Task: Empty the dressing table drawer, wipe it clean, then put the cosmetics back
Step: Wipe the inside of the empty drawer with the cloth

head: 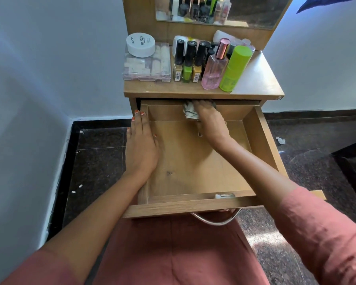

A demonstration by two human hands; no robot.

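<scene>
Lower frame: pink sleeves, both forearms reaching forward. Drawer [193, 173] pulled fully out, interior bare; metal handle [216, 220] on its front panel, bottom centre.

Left hand [141, 145], centre left: lies flat along the drawer's left wall, fingers straight, holding nothing.

Right hand [211, 120], centre: fingers curled over a crumpled cloth [190, 112], pressing it against the drawer's back wall, just under the table [173, 90] edge. Cloth bunches out on the left side of that hand; well apart from the left hand.

Table top, upper centre: clear box [146, 68] with white jar [140, 45] on it, nail polish bottles [188, 60], pink perfume bottle [214, 66], green can [235, 68] standing close together. Mirror [245, 11] behind, top of frame.
</scene>
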